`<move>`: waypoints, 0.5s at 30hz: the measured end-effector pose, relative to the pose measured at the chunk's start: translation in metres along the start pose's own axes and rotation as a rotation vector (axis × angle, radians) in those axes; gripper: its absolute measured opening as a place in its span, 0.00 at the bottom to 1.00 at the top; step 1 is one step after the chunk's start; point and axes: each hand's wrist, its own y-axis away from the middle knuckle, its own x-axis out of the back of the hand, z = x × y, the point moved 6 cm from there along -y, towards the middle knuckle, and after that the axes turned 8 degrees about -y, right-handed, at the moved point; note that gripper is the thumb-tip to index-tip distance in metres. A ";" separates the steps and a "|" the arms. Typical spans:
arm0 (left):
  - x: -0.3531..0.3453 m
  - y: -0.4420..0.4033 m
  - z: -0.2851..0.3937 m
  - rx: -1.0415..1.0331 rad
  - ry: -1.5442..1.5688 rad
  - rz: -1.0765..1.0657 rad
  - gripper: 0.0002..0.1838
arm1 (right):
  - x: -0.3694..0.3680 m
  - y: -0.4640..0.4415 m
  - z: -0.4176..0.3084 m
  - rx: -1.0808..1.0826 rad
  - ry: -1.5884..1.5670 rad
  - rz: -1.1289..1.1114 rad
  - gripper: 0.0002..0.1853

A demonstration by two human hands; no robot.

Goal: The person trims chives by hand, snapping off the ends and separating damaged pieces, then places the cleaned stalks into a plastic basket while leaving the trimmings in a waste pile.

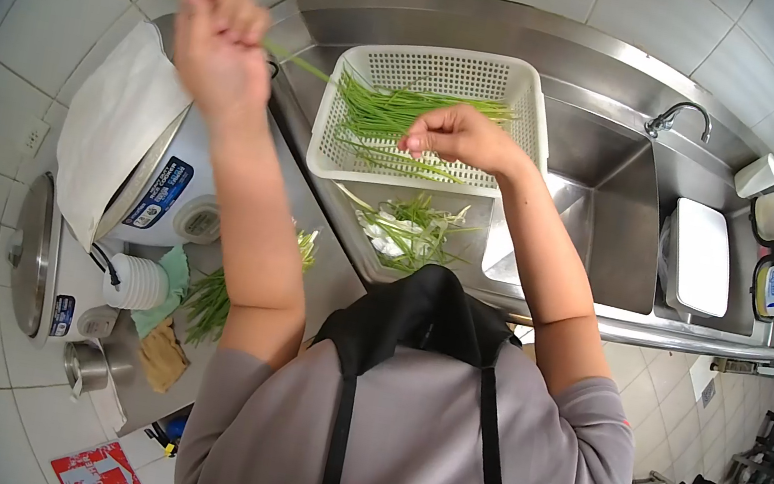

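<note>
My left hand is raised at the upper left, somewhat blurred, its fingers closed around a long thin green onion. The stalk sticks out on both sides of the fist. Above the front part of a white perforated basket is my right hand, thumb and fingertips pinched together. Whether anything small is between them I cannot make out. Inside the basket lies a layer of green onions, mostly side by side. Green and whitish trimmings are heaped on the steel surface in front of the basket.
More green onions lie on the left counter, near a green cloth and a tan cloth. Large cookers stand along the left wall. To the right are a steel sink, a faucet and a white-lidded container.
</note>
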 end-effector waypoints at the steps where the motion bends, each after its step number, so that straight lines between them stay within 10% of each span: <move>1: 0.005 0.001 0.015 -0.046 0.008 0.003 0.10 | -0.001 0.003 0.004 -0.015 0.007 -0.002 0.09; 9: 0.010 0.061 0.091 -0.212 0.064 -0.100 0.07 | -0.013 0.017 0.044 0.248 -1.082 0.209 0.06; 15: 0.052 0.108 0.066 0.341 -1.281 -0.244 0.10 | -0.055 0.028 0.113 0.090 0.463 0.073 0.15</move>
